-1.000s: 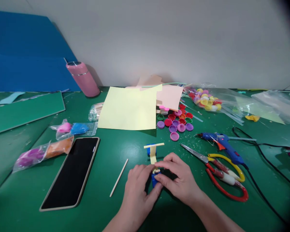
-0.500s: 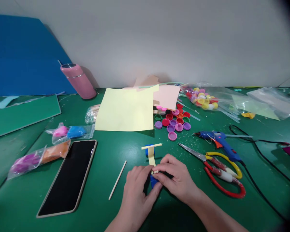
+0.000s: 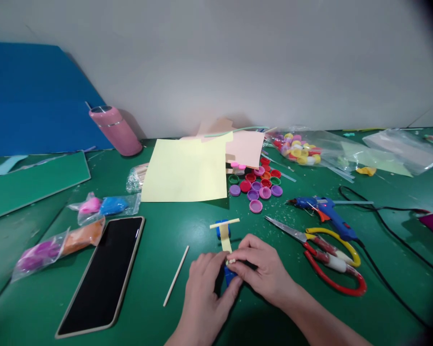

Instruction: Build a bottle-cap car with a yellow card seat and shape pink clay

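Note:
A small model with blue parts, a pale yellow strip [image 3: 226, 244] and a thin crossbar [image 3: 234, 221] lies at the lower middle. My left hand [image 3: 206, 286] is closed on its near blue part [image 3: 229, 276], fingers curled round from the left. From the right, my right hand [image 3: 261, 266] pinches small pale pieces [image 3: 231, 261] against the near end of the strip. Fingertips of both hands almost meet there and partly hide the contact. A loose white stick [image 3: 176, 276] lies left of my left hand.
Scissors [image 3: 292, 229] and a blue glue gun [image 3: 328, 211] with its cable lie right. A phone [image 3: 104, 274] and bagged clay [image 3: 82, 235] lie left. Behind are yellow paper [image 3: 187, 170], coloured caps [image 3: 256, 206], a bag of caps [image 3: 303, 150] and a pink bottle [image 3: 117, 132].
The view has tilted slightly, so the things at the back and left appear lower. Both hands keep nearly the same hold on the model.

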Motion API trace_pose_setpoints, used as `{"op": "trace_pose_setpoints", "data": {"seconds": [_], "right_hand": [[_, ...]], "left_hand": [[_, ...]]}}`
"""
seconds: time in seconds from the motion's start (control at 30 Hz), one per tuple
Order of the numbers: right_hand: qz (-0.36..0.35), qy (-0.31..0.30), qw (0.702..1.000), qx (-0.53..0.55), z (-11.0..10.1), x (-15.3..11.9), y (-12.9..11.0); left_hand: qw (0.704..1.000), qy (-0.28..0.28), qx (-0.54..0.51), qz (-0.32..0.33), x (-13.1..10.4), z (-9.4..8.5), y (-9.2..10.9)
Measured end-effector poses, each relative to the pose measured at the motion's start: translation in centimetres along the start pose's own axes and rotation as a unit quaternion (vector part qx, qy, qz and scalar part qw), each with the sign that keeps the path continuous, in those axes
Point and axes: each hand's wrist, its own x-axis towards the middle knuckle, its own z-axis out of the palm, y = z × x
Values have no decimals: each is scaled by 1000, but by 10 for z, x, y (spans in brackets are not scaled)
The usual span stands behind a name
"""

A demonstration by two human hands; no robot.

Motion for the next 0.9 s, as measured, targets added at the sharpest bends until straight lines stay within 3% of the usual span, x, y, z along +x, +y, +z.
{"op": "trace_pose_setpoints", "data": {"seconds": [0.9], "right_hand": [[-3, -4, 1000, -5, 2, -1, 0]], "left_hand": [[1000, 3, -1, -1, -1, -1, 0]]}}
